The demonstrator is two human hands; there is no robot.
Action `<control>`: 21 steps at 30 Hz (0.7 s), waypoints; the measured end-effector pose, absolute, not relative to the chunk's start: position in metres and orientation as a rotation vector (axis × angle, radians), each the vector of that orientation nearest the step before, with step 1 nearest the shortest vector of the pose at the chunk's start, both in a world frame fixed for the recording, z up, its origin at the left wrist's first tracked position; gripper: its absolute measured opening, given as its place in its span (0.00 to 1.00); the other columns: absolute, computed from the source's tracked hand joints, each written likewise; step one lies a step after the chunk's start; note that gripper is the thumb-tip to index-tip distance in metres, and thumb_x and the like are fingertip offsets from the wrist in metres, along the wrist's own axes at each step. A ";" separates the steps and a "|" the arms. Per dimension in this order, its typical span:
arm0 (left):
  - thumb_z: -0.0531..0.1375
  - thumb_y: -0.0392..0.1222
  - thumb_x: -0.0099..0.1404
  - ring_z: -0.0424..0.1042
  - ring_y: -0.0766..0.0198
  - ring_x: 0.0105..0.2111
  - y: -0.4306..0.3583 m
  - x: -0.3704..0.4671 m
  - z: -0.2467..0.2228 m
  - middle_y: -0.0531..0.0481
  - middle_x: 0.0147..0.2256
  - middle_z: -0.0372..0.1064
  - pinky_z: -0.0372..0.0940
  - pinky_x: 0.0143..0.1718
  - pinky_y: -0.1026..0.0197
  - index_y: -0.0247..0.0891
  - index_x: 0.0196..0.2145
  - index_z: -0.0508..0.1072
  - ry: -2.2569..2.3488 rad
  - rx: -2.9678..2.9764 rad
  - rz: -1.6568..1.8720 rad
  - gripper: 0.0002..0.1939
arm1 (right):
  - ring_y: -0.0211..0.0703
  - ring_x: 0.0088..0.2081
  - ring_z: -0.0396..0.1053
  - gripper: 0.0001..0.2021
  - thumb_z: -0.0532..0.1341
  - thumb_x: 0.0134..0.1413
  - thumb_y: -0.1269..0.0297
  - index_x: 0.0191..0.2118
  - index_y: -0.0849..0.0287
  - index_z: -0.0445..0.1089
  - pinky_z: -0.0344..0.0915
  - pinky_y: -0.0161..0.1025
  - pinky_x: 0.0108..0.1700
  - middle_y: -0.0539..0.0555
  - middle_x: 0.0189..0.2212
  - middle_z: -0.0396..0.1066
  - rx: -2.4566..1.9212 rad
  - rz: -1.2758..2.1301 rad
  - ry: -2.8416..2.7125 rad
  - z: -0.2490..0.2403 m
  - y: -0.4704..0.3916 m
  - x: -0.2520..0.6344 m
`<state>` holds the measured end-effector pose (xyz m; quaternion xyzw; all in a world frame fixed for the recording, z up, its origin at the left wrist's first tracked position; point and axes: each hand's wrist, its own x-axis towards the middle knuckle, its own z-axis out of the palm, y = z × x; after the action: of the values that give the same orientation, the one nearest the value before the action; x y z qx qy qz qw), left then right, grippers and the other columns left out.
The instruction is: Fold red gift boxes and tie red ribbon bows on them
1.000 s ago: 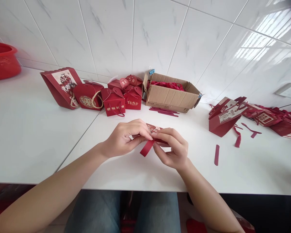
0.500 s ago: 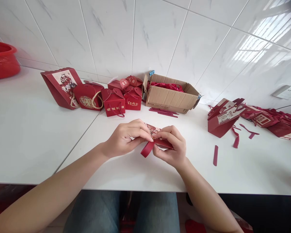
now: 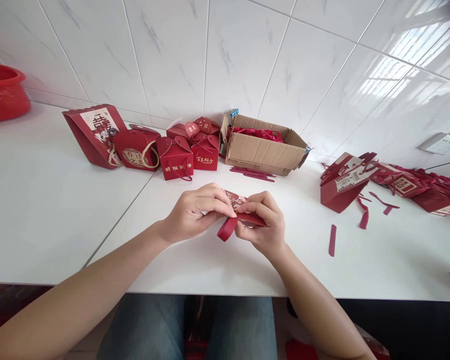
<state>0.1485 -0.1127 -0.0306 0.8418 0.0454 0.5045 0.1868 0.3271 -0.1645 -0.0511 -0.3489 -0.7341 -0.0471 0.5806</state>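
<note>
Near the middle of the white table, both hands meet over a red printed paper box (image 3: 235, 200). My left hand (image 3: 198, 212) pinches a dark red strap (image 3: 227, 229) at the box's near edge; the strap hangs in a loop below the fingertips. Thumb and fingers of my right hand (image 3: 264, 220) close on the box's red edge, right beside the left fingertips. Much of the box is hidden behind the fingers, and the spot where strap and box meet is partly covered.
Red gift boxes (image 3: 175, 159) stand at the back left, beside a cardboard box (image 3: 262, 152) of red ribbon. A slanted red box (image 3: 339, 192), loose strips (image 3: 332, 241) and more boxes (image 3: 433, 197) lie at right. A red basin (image 3: 5, 97) is far left.
My right hand has shifted slightly left and up, along with its end of the red box. The left hand keeps its pinch almost in place.
</note>
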 end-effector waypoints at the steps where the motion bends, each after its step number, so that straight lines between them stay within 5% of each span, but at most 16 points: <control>1: 0.59 0.30 0.64 0.73 0.65 0.33 -0.113 0.149 -0.031 0.48 0.30 0.75 0.72 0.35 0.62 0.41 0.33 0.78 0.131 2.368 1.422 0.09 | 0.38 0.30 0.68 0.05 0.65 0.47 0.66 0.33 0.55 0.71 0.70 0.39 0.30 0.50 0.29 0.64 -0.818 -0.114 -1.714 -0.052 -0.164 0.327; 21: 0.60 0.26 0.60 0.77 0.61 0.41 -0.117 0.151 -0.034 0.46 0.37 0.77 0.75 0.40 0.60 0.38 0.33 0.76 0.206 2.190 1.331 0.09 | 0.38 0.31 0.68 0.10 0.62 0.53 0.72 0.41 0.53 0.70 0.72 0.37 0.29 0.51 0.31 0.63 -0.697 -0.203 -1.791 -0.054 -0.160 0.332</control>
<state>0.1512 -0.1166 -0.0342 0.8173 0.0771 0.4969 0.2813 0.3321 -0.1603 -0.0536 -0.2966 -0.7625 -0.0863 0.5685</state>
